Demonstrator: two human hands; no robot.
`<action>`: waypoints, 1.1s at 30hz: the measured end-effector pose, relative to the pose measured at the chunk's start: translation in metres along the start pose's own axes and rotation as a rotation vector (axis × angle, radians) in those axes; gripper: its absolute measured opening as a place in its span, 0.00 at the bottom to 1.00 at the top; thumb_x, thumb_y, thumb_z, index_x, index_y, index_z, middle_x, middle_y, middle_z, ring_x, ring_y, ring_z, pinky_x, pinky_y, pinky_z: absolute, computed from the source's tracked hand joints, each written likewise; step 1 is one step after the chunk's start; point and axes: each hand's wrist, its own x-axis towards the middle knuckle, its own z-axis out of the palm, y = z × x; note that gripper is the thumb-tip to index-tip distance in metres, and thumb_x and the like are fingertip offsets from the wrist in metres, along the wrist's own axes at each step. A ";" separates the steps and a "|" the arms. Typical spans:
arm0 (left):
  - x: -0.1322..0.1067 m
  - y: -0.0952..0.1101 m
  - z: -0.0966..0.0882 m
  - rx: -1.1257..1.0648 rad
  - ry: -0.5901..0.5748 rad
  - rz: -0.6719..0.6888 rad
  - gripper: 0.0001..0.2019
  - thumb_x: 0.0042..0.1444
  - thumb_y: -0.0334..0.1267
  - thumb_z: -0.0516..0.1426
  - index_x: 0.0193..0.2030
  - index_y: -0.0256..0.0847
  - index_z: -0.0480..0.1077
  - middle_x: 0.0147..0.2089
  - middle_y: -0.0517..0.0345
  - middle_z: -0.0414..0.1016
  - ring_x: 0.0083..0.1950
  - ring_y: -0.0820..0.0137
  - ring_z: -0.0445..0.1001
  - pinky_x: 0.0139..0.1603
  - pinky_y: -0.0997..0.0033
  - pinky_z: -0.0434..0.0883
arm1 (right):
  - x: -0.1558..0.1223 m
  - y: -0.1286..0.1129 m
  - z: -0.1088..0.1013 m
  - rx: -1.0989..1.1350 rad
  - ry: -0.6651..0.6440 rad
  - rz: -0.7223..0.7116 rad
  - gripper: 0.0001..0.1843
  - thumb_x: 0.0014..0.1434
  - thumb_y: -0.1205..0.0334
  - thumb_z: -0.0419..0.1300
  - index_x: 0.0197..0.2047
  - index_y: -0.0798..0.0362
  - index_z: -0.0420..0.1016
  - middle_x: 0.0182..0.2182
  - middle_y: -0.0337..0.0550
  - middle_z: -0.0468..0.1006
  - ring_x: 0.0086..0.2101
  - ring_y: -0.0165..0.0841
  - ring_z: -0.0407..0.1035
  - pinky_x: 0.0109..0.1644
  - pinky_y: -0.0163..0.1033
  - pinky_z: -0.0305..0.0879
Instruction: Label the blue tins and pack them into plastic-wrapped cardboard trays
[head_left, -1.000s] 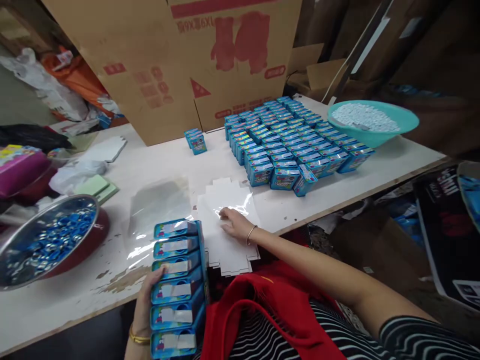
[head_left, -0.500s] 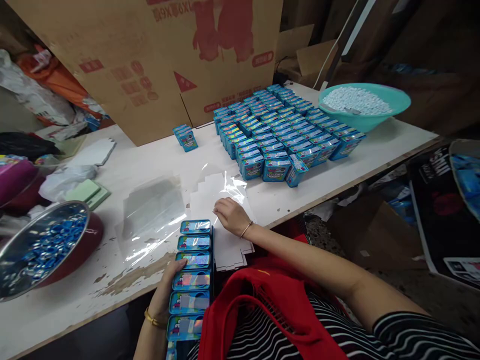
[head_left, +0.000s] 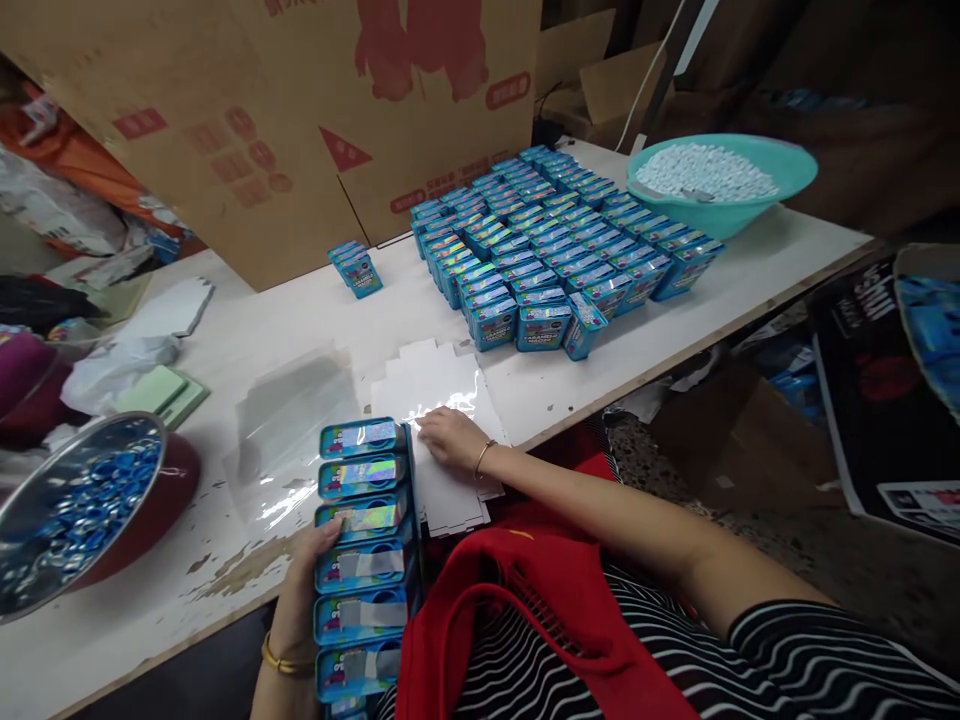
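Observation:
My left hand (head_left: pixel 304 585) grips the side of a long row of several small blue boxes (head_left: pixel 361 545) held together at the table's near edge. My right hand (head_left: pixel 448 438) rests just right of the row's top, fingers bent down on a clear plastic sheet (head_left: pixel 439 395) lying over a stack of flat white cardboard blanks (head_left: pixel 450 490). Another clear sheet (head_left: pixel 289 420) lies to the left on the white table (head_left: pixel 300 320).
Many blue boxes (head_left: pixel 555 245) stand packed in rows at the back right, two more (head_left: pixel 355 268) apart. A teal basin of white pieces (head_left: pixel 716 180) sits far right, a metal bowl of blue rings (head_left: pixel 71 500) left. A big cardboard carton (head_left: pixel 300 110) stands behind.
The row of boxes in my left hand shifted slightly left and forward. My right hand stayed on the plastic-covered blanks. The view tilted down a little.

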 end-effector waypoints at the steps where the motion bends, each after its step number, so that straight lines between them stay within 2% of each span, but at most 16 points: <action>1: -0.002 0.003 0.001 -0.002 0.020 -0.011 0.10 0.34 0.36 0.65 0.26 0.41 0.72 0.24 0.63 0.77 0.32 0.64 0.78 0.28 0.73 0.75 | 0.000 0.002 0.001 0.033 0.016 0.004 0.09 0.59 0.71 0.55 0.39 0.56 0.76 0.50 0.49 0.75 0.49 0.36 0.64 0.54 0.42 0.58; 3: -0.003 0.005 0.008 -0.009 -0.001 -0.074 0.11 0.34 0.37 0.66 0.27 0.40 0.73 0.25 0.62 0.77 0.31 0.64 0.78 0.28 0.72 0.75 | 0.001 0.006 0.002 0.109 0.037 0.027 0.10 0.61 0.72 0.53 0.39 0.57 0.76 0.48 0.50 0.76 0.48 0.35 0.66 0.54 0.40 0.58; 7: 0.000 -0.003 0.027 0.002 -0.179 -0.198 0.16 0.38 0.38 0.65 0.36 0.37 0.73 0.29 0.55 0.79 0.35 0.60 0.79 0.33 0.67 0.76 | 0.006 0.012 -0.003 0.281 0.075 0.146 0.12 0.64 0.69 0.51 0.39 0.56 0.77 0.39 0.45 0.80 0.41 0.33 0.71 0.48 0.37 0.62; 9: 0.002 -0.008 0.031 0.011 -0.176 -0.218 0.18 0.40 0.38 0.65 0.39 0.36 0.73 0.30 0.55 0.79 0.34 0.60 0.79 0.33 0.67 0.76 | 0.008 0.011 -0.008 0.349 0.145 0.194 0.13 0.65 0.66 0.51 0.39 0.55 0.78 0.36 0.43 0.80 0.40 0.33 0.72 0.46 0.36 0.63; 12: 0.002 -0.011 0.031 0.044 -0.112 -0.221 0.20 0.41 0.39 0.64 0.43 0.36 0.71 0.30 0.55 0.79 0.32 0.62 0.79 0.32 0.68 0.76 | 0.011 0.007 -0.012 0.416 0.231 0.179 0.12 0.64 0.65 0.52 0.40 0.54 0.78 0.38 0.44 0.80 0.42 0.34 0.72 0.48 0.37 0.64; 14: 0.001 -0.009 0.031 0.045 -0.102 -0.208 0.22 0.41 0.38 0.64 0.45 0.35 0.71 0.31 0.55 0.79 0.32 0.62 0.79 0.32 0.68 0.76 | 0.013 0.006 -0.015 0.464 0.220 0.156 0.12 0.63 0.65 0.53 0.40 0.53 0.79 0.40 0.44 0.80 0.44 0.35 0.72 0.50 0.37 0.64; 19: 0.005 0.000 0.042 0.007 -0.193 -0.210 0.21 0.42 0.38 0.64 0.45 0.36 0.72 0.32 0.54 0.80 0.33 0.61 0.79 0.33 0.68 0.76 | 0.016 0.013 -0.030 0.631 0.144 0.141 0.14 0.64 0.63 0.52 0.44 0.53 0.79 0.44 0.42 0.80 0.47 0.34 0.72 0.52 0.38 0.66; 22: 0.012 0.001 0.046 0.065 -0.259 -0.282 0.21 0.44 0.40 0.63 0.46 0.36 0.71 0.31 0.53 0.79 0.29 0.62 0.78 0.29 0.66 0.75 | 0.018 0.017 -0.038 0.583 0.192 0.081 0.14 0.63 0.63 0.54 0.45 0.55 0.79 0.45 0.46 0.79 0.48 0.34 0.72 0.55 0.39 0.64; 26: 0.016 0.002 0.048 0.081 -0.250 -0.274 0.21 0.44 0.41 0.63 0.46 0.36 0.70 0.29 0.55 0.78 0.28 0.62 0.78 0.28 0.66 0.75 | 0.021 0.021 -0.040 0.588 0.219 0.071 0.14 0.62 0.64 0.54 0.46 0.56 0.78 0.46 0.47 0.79 0.48 0.34 0.72 0.55 0.40 0.65; 31: 0.022 0.003 0.066 0.052 -0.275 -0.286 0.19 0.47 0.44 0.60 0.44 0.36 0.71 0.31 0.53 0.78 0.29 0.62 0.78 0.31 0.64 0.75 | 0.021 0.031 -0.039 0.621 0.195 0.156 0.18 0.61 0.71 0.51 0.49 0.55 0.77 0.48 0.46 0.78 0.50 0.33 0.71 0.56 0.40 0.64; 33: 0.031 -0.002 0.071 0.095 -0.299 -0.233 0.19 0.48 0.46 0.59 0.44 0.36 0.71 0.34 0.51 0.78 0.33 0.62 0.78 0.34 0.63 0.75 | 0.019 0.034 -0.040 0.595 0.167 0.146 0.22 0.58 0.77 0.49 0.51 0.54 0.76 0.48 0.43 0.78 0.50 0.32 0.71 0.56 0.39 0.64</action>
